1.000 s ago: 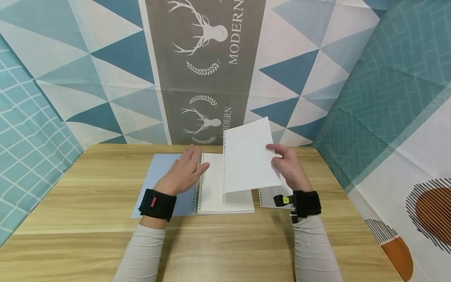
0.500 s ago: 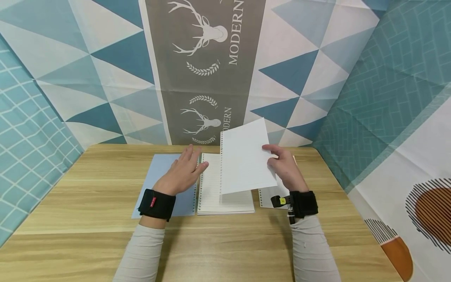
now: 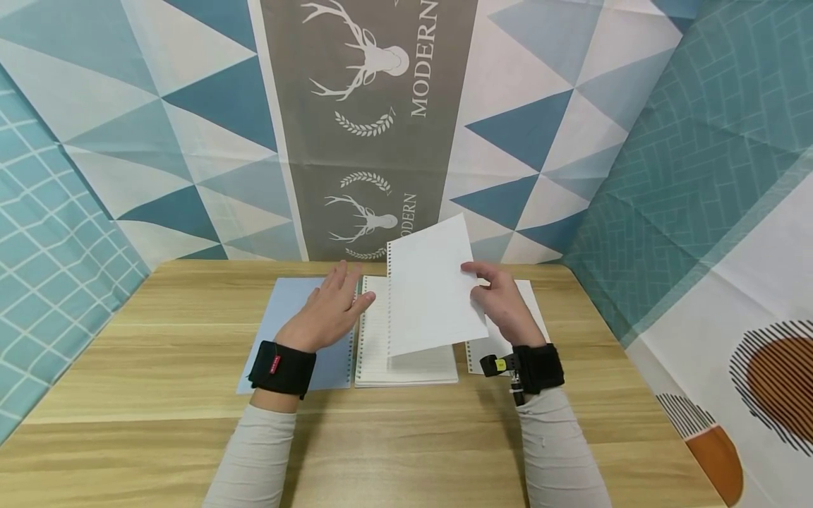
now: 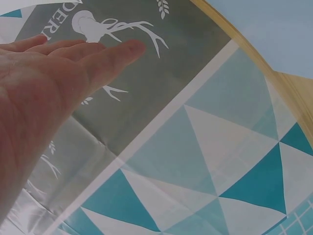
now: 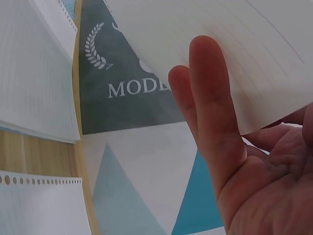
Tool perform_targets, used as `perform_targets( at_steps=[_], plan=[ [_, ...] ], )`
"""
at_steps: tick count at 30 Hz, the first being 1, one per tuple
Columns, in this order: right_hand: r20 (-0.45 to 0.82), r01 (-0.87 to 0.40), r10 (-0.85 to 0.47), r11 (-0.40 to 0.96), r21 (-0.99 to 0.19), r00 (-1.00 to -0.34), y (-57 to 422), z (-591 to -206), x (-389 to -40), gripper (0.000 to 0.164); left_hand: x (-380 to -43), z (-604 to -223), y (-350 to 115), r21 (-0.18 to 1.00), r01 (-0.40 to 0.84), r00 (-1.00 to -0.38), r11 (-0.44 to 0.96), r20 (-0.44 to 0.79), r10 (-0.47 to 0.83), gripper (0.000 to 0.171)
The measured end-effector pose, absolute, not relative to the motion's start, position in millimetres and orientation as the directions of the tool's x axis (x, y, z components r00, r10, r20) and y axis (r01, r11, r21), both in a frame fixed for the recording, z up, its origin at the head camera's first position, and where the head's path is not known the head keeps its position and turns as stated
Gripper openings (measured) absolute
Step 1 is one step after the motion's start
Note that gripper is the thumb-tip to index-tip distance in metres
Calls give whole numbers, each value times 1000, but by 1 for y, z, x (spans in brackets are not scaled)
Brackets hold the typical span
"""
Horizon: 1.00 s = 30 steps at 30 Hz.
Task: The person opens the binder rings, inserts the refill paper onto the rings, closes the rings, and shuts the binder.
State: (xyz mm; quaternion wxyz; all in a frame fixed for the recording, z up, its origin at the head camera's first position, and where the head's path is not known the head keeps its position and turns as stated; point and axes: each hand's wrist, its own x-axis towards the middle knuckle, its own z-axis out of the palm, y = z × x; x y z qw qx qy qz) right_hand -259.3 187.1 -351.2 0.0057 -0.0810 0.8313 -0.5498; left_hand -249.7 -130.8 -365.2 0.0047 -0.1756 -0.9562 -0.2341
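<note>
Now, loose sheet (image 3: pixel 428 296): raised and tilted above the lined stack (image 3: pixel 422 372).
Right hand (image 3: pixel 506 307): pinches its right edge.
Left hand (image 3: pixel 324 314): stretched out, gripping nothing, over the blue cover (image 3: pixel 286 300).
Other sheet (image 3: pixel 494 344): on the surface (image 3: pixel 406 444), right of the stack.
Paper step: apparently adding pages.
Next for the punched edge (image 3: pixel 390 296): probably lowering, holes aligned.

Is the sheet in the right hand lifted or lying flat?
Lifted: the sheet slants above the lined pages, held by the right hand.
</note>
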Motion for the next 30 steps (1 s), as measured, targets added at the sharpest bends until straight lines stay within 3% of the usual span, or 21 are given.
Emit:
perform_targets(
  at_steps=[30],
  plan=[
    [78, -155, -193, 427, -891, -978, 147, -358, -251, 54, -250, -368, -124, 446, 356, -933, 821, 112, 343, 77]
  ],
)
